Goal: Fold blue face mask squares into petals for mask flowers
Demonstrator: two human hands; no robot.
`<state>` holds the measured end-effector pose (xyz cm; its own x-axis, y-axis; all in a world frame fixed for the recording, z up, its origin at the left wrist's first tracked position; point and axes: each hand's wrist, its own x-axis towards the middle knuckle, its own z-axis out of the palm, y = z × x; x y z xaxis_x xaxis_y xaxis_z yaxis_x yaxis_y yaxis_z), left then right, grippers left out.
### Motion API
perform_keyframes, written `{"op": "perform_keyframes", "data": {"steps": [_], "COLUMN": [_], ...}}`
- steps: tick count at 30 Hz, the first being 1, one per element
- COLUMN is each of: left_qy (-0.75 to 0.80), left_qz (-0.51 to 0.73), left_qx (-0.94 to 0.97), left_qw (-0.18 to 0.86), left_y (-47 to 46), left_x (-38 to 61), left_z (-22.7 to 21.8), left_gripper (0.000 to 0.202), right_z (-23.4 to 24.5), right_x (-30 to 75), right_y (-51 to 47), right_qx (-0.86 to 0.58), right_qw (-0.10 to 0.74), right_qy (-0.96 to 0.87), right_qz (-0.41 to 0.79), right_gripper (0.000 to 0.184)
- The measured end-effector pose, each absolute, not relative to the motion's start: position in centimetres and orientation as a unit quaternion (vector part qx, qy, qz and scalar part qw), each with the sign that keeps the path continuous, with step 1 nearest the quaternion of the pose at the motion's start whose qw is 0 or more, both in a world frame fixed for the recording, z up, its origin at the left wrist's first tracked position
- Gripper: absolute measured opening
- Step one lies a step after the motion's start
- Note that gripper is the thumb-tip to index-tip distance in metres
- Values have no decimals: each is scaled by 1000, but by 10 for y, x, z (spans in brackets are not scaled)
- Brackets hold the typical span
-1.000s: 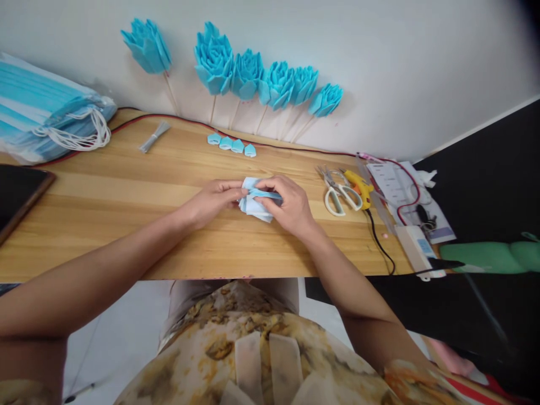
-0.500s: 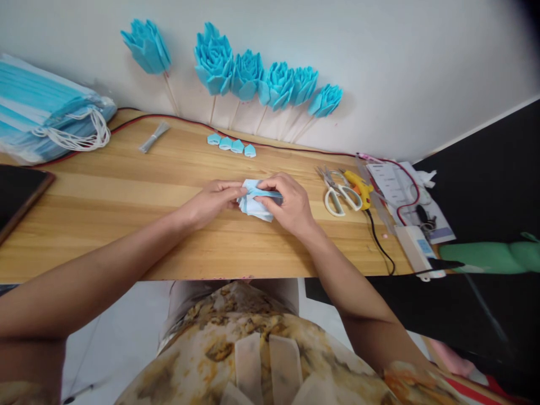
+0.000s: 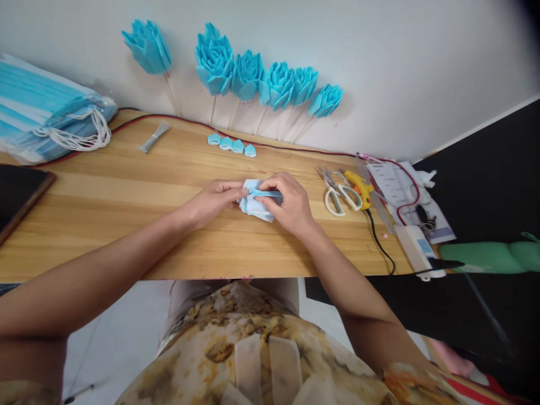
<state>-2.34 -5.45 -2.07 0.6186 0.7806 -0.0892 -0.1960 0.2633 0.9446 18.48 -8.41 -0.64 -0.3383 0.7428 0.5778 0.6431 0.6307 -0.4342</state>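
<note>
Just over the wooden table (image 3: 189,247), a stack of cut blue-and-white mask fabric pieces (image 3: 258,209) sits between my hands. My left hand (image 3: 213,202) grips its left edge, thumb on top and fingers partly hidden behind. On the other side, my right hand (image 3: 291,202) pinches the pleated blue fold in the middle of the stack between thumb and fingers. Beyond the hands lies a short row of small folded blue petals (image 3: 225,144). Several blue fabric flowers (image 3: 214,59) on thin sticks lean against the wall behind.
Scissors (image 3: 342,197) and a yellow glue gun (image 3: 358,188) lie to the right, near a white power strip (image 3: 417,247) and papers (image 3: 430,211). At left are bagged face masks (image 3: 46,107), a bundle of thin strips (image 3: 154,137) and a dark tablet (image 3: 21,194). A cable (image 3: 181,120) runs along the back.
Almost nothing differs. Both hands keep their hold on the fabric stack, with only a very slight shift of the fingers.
</note>
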Motion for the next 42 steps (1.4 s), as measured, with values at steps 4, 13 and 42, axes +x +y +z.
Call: {"op": "perform_keyframes", "data": {"steps": [4, 13, 42], "left_qy": [278, 293, 347], "left_qz": [320, 317, 355], "left_qx": [527, 578, 504], "left_qw": [736, 693, 707], "left_y": [-54, -56, -53], "left_x": [-24, -26, -23], "left_z": [-21, -15, -22], "left_gripper": [29, 21, 45], "right_z": [-7, -4, 17], "right_x": [185, 183, 210], "right_y": [-84, -85, -95], "right_qx": [-424, -406, -352], "right_qw": [378, 385, 436], "right_qy": [-820, -827, -731], "right_qz": [62, 53, 389], "right_gripper": [13, 15, 30]}}
